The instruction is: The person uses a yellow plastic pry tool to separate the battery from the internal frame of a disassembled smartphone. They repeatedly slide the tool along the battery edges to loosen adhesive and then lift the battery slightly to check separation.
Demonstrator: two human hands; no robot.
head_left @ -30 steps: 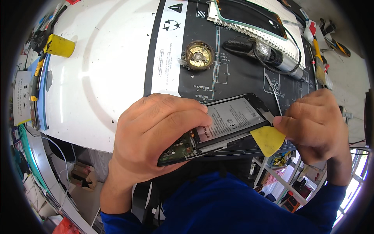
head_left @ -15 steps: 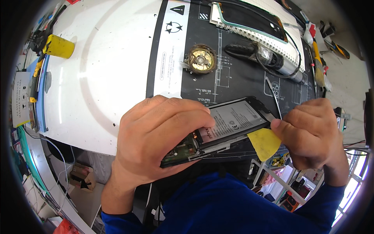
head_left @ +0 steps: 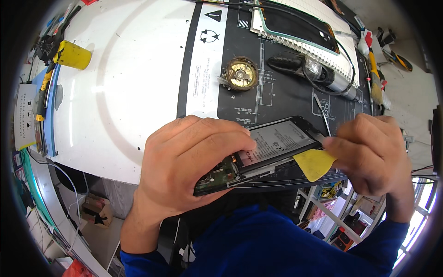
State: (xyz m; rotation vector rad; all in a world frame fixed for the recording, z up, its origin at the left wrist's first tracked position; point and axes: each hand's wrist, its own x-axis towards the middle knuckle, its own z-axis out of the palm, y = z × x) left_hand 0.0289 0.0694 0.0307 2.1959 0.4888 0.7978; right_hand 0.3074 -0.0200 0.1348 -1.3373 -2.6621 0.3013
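My left hand is closed around an opened phone, fingers on top and the rest wrapped beneath. The phone is tilted over the bench's near edge; its grey battery and green circuit board are exposed. At the phone's right end, my right hand is closed in a pinch on a thin grey strip; its far end lies against the phone, and I cannot tell whether it is attached. A yellow flexible piece sticks out below the phone's edge, reaching the right fingertips.
On the black printed mat beyond the phone lie a round brass-coloured container, a black-and-silver corded tool and slim metal tweezers. Behind them, a phone screen rests on a spiral notebook. A yellow cup-like object stands left.
My right hand has shifted slightly, its knuckles higher and fingers a little blurred. The yellow piece has moved slightly with it. My left hand keeps its hold on the phone.
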